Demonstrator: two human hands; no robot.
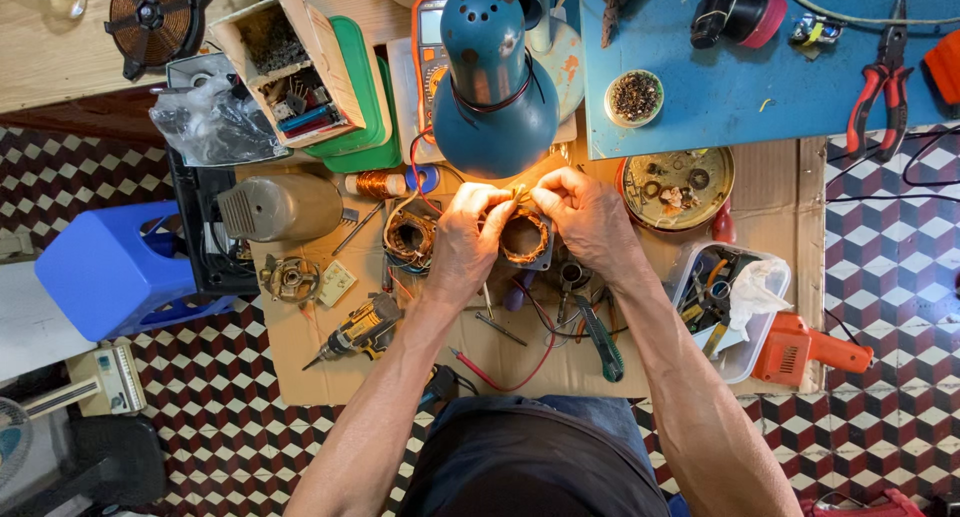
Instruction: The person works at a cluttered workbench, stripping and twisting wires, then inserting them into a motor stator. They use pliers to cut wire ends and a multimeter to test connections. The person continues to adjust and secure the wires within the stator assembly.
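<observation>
The motor stator (524, 239), a ring of copper windings in a dark square frame, sits near the middle of the cardboard sheet (520, 372) spread on the floor, directly under the glow of the teal lamp (492, 77). The left hand (468, 239) is clamped on the stator's left rim, fingers curled over the winding, while the right hand (588, 215) closes its fingertips together on something fine at the stator's top edge, probably a wire end, though it is too small to tell. The work looks to be at the stage of dressing or tying the coil leads, and the next move seems to call for a steady pinch and a firm hold so the ring does not turn. Just left of the left hand lies a second stator (410, 237), and beyond it a spool of copper wire (378, 184) and a grey motor housing (282, 207). Toward the sheet's near left corner rests a yellow cordless drill (362, 329); green-handled pliers (600, 339) lie just below the right wrist. At the right edge are a round tin of small parts (678, 187), a clear tub of tools (728, 307) and an orange power tool (810, 349). Red-handled pliers (878, 87) lie on the blue surface (700, 107) beyond.
</observation>
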